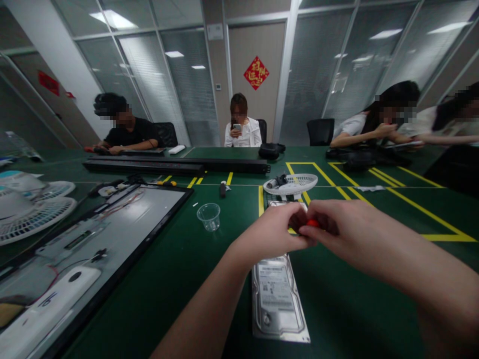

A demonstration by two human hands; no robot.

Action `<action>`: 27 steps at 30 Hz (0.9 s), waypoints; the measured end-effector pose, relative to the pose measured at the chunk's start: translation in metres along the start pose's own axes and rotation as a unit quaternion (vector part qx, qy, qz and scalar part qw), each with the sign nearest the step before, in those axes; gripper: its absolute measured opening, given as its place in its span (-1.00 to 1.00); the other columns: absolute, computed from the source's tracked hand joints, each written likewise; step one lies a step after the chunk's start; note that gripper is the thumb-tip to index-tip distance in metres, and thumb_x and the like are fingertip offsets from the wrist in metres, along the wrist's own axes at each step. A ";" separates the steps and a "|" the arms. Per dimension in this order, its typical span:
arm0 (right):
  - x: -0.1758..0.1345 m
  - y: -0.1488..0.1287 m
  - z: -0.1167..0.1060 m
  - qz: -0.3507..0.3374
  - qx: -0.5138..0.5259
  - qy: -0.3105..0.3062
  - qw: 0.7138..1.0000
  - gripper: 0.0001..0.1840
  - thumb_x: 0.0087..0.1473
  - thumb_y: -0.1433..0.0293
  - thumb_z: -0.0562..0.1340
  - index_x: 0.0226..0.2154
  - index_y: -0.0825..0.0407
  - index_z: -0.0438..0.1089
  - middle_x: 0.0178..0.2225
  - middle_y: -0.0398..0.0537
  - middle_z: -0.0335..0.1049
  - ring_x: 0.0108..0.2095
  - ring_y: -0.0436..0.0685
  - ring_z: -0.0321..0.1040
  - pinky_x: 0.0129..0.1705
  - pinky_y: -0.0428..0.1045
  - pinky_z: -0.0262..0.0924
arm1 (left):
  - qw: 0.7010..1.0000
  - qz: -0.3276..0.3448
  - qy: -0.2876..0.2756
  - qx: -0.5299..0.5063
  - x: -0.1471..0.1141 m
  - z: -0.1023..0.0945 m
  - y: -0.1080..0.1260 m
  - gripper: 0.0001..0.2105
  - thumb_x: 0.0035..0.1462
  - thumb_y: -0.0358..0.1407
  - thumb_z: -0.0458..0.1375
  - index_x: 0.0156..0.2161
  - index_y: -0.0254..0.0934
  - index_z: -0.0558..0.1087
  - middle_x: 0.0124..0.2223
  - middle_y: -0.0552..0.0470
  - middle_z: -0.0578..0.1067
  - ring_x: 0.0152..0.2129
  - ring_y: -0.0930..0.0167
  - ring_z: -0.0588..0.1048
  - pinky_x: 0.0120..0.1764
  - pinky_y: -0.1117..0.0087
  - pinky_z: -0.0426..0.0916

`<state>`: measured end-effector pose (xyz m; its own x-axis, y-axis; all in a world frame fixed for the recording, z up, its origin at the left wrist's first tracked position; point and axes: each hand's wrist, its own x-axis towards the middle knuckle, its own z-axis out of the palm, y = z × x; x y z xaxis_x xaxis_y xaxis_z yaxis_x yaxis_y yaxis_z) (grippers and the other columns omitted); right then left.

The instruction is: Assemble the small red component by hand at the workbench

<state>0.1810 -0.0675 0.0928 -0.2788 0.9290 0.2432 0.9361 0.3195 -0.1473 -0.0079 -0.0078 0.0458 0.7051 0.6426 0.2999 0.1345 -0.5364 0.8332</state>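
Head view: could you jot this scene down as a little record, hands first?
Left grip: curled beside the small red object; contact unclear
Right grip: thumb and finger around that object, partly hiding it
Nearer the wearer: hard drive, label up, on the green table
Left of the hands: clear plastic cup
Beyond the hands: white grille bearing dark parts
Across the table: a person holding a phone

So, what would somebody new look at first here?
Probably the left hand and right hand, close together in front, with a small red thing at their fingertips. Just below them in the picture, a shiny hard drive lies on the green table. Farther back, a red diamond sign brightens the door.
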 end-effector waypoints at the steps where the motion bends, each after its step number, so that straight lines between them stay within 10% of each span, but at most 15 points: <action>1: 0.000 0.000 0.000 0.006 -0.002 -0.001 1.000 -0.85 0.23 0.31 0.37 -0.15 -0.04 0.62 -0.27 0.02 0.63 -0.38 0.23 0.50 -0.39 0.07 0.22 | 1.000 0.001 -0.004 -0.001 0.000 0.000 -0.001 -0.79 0.11 -0.37 0.35 -0.13 -0.30 0.51 -0.14 -0.06 0.63 -0.20 0.31 0.58 -0.12 0.31 0.46; 9: -0.001 -0.005 -0.005 -0.060 0.032 0.001 0.998 -0.71 0.21 0.58 0.25 -0.15 -0.07 0.60 -0.14 0.00 0.60 -0.22 0.20 0.55 -0.21 0.06 0.33 | 1.000 0.013 0.006 -0.014 0.000 -0.001 0.003 -0.71 0.09 -0.47 0.29 -0.05 -0.32 0.50 -0.06 -0.08 0.61 -0.13 0.30 0.58 -0.07 0.32 0.45; 27: -0.001 0.000 -0.002 -0.033 0.018 0.010 0.999 -0.88 0.22 0.40 0.34 -0.19 -0.05 0.62 -0.27 0.01 0.63 -0.36 0.22 0.52 -0.38 0.05 0.25 | 1.000 0.010 -0.005 -0.015 0.000 0.000 0.000 -0.72 0.10 -0.38 0.39 -0.08 -0.31 0.51 -0.08 -0.10 0.63 -0.16 0.27 0.58 -0.09 0.28 0.47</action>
<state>0.1813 -0.0689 0.0944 -0.3355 0.9014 0.2735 0.9072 0.3874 -0.1639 -0.0076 -0.0078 0.0460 0.7147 0.6262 0.3115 0.1002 -0.5324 0.8405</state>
